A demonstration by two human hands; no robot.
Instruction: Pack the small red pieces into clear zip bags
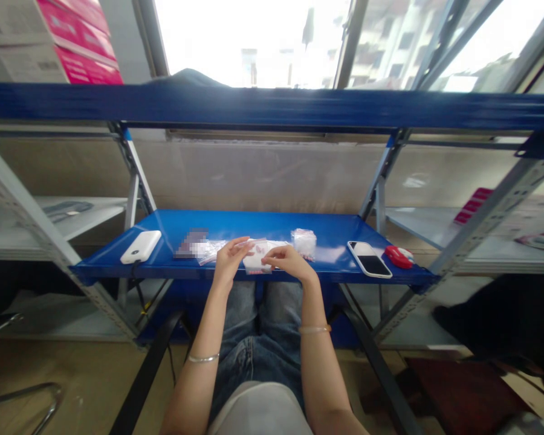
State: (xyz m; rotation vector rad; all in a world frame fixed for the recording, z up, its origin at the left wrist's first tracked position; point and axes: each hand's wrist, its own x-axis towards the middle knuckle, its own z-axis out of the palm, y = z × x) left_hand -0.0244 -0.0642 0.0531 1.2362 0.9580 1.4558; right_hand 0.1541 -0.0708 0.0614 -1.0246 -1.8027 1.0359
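Both my hands work close together over the front edge of the blue shelf [254,219]. My left hand [230,257] pinches the top edge of a small clear plastic bag [254,246]. Thumb and fingertips of my right hand [286,261] are pressed together at the bag's right side; whatever they hold is too small to make out. Under and behind the bag lies white material with small red marks along its lower edge. Left of my left hand are more clear plastic bags [211,251]. Beyond my right hand stands a stack of small white packets [304,241].
A white box-shaped device [141,246] with a cable lies at the shelf's left end. To the right are a phone [370,259] and a red-and-white object [399,257]. A blue beam [272,109] crosses above; chair armrests flank my legs.
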